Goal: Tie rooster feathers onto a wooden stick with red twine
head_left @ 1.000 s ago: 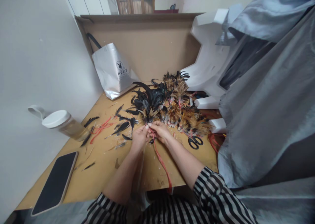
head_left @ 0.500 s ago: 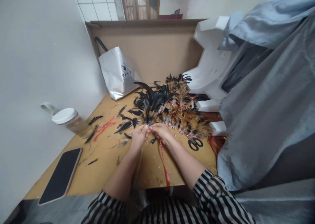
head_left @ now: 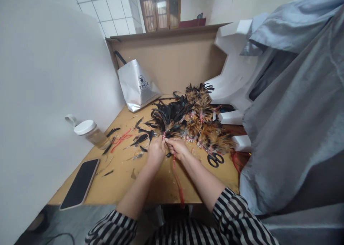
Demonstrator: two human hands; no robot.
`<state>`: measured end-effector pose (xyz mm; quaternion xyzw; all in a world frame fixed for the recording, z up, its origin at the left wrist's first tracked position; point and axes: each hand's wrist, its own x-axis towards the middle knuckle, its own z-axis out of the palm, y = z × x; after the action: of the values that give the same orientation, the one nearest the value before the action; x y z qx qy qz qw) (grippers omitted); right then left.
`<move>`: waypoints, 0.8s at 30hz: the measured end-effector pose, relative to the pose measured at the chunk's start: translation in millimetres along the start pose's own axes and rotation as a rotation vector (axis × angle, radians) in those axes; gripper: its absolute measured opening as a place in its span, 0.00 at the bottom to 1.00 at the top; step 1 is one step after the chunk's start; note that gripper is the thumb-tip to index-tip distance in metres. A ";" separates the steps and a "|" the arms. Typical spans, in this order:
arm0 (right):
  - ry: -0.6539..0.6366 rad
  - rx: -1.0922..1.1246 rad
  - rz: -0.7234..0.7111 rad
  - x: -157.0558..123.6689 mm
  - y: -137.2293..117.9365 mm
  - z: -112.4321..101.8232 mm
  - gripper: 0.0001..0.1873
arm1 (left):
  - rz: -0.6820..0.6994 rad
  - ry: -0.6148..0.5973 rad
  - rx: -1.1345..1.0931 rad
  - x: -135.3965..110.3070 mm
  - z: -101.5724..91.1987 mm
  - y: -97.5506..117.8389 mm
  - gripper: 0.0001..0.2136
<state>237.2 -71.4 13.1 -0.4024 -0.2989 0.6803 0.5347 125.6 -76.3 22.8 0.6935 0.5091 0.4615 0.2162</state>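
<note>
A bunch of dark feathers (head_left: 163, 116) fans out away from me, its base between my hands. My left hand (head_left: 156, 150) is closed around the bunch's lower end. My right hand (head_left: 176, 145) pinches a red plastic strip (head_left: 177, 178) close beside it, and red wrapping shows at the base of the feathers. From my right hand the strip's tail hangs down to the table's front edge. More tied brown and black feather bunches (head_left: 212, 133) are heaped just beyond and to the right. Black-handled scissors (head_left: 215, 159) lie right of my right hand, their blades partly under feathers.
Loose black feathers (head_left: 139, 140) and red strips (head_left: 121, 140) are scattered to the left. A lidded cup (head_left: 91, 133) and a phone (head_left: 80, 182) are by the left edge. At the back stands a silver bag (head_left: 137, 87). White foam (head_left: 233, 65) and grey cloth (head_left: 290, 123) border the right.
The view has shifted, so the table's things appear slightly to the right. My left hand has turned and closed more around the base; the feather bunch now fans out with red wrapping showing.
</note>
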 end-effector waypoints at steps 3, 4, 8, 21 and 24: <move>0.063 0.032 0.020 -0.8 2.8 2.3 0.23 | 0.050 -0.058 0.373 -4.6 5.4 0.3 0.11; 0.085 0.031 0.015 -1.3 3.1 2.9 0.22 | 0.059 -0.070 0.484 -5.9 7.2 -0.7 0.13; 0.148 -0.021 -0.037 -2.5 3.7 5.1 0.22 | 0.123 -0.093 0.740 -10.1 11.2 -8.9 0.18; 0.071 -0.082 -0.033 12.1 12.1 -7.7 0.24 | -0.268 -0.143 -0.276 -4.1 -1.9 -9.9 0.11; 0.021 -0.067 -0.042 13.7 11.8 -9.8 0.25 | -0.598 -0.161 -0.646 2.4 -6.2 -10.7 0.09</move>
<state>238.5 -61.3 -4.7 -0.4209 -0.3245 0.6541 0.5382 115.0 -71.1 18.6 0.4463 0.4987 0.4585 0.5847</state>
